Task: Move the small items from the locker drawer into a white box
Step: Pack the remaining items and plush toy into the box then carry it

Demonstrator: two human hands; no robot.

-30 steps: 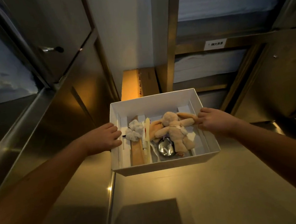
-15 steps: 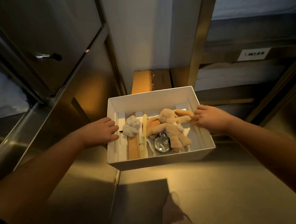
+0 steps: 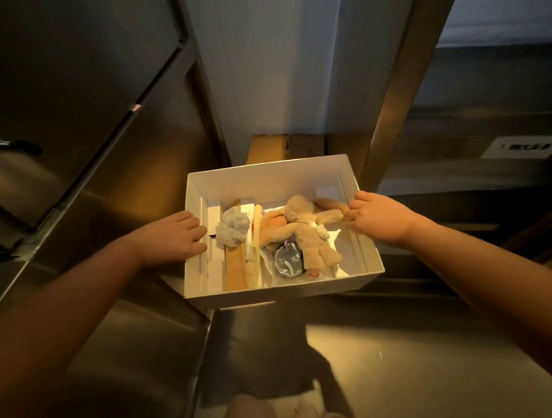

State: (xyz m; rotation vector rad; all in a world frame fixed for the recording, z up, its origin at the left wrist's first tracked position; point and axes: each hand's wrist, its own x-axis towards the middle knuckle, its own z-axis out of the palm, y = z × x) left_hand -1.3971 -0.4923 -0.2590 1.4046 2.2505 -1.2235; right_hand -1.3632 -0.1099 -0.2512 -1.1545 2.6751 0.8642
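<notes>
Between the steel lockers, the person is gripping the loaded white box (image 3: 286, 292) by its side walls, left hand (image 3: 173, 240) and right hand (image 3: 378, 219) curling fingers over the rims, and should be carrying it level so the plush toy (image 3: 307, 236) cannot slide.

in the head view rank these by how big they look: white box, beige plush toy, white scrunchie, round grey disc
1. white cardboard box
2. beige plush toy
3. white fluffy scrunchie and round dark grey disc: these look about alike, and the toy partly covers the disc, so they are not ranked.
</notes>
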